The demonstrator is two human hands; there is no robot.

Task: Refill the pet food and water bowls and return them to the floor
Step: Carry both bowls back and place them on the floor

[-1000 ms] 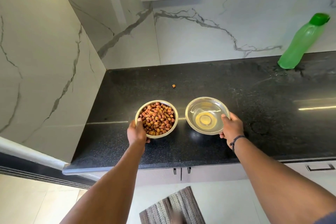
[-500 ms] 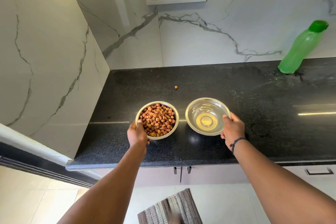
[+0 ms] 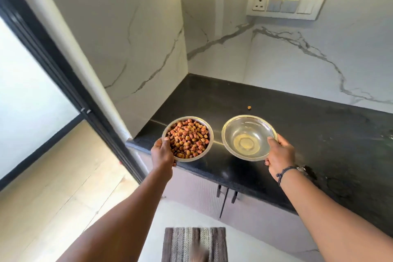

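The left hand (image 3: 162,153) is closed on the near left rim of the food bowl (image 3: 188,138), thumb over the edge and the other fingers hidden underneath. The right hand (image 3: 279,156) grips the near right rim of the water bowl (image 3: 249,137) the same way, thumb lying along the rim, fingers curled below. A dark cord bracelet (image 3: 284,173) circles the right wrist.

Both bowls are over the near left end of the black counter (image 3: 297,125), side by side and apart; whether they rest on it or are lifted clear cannot be told. There are two metal bowls: one heaped with brown pellets, one holding clear water. One stray pellet (image 3: 249,108) lies on the counter behind the water bowl. One switch plate (image 3: 286,4) with a socket sits on the marble wall. Two cabinet handles (image 3: 226,192) show below the counter edge, and one striped mat (image 3: 194,244) lies on the floor between the arms
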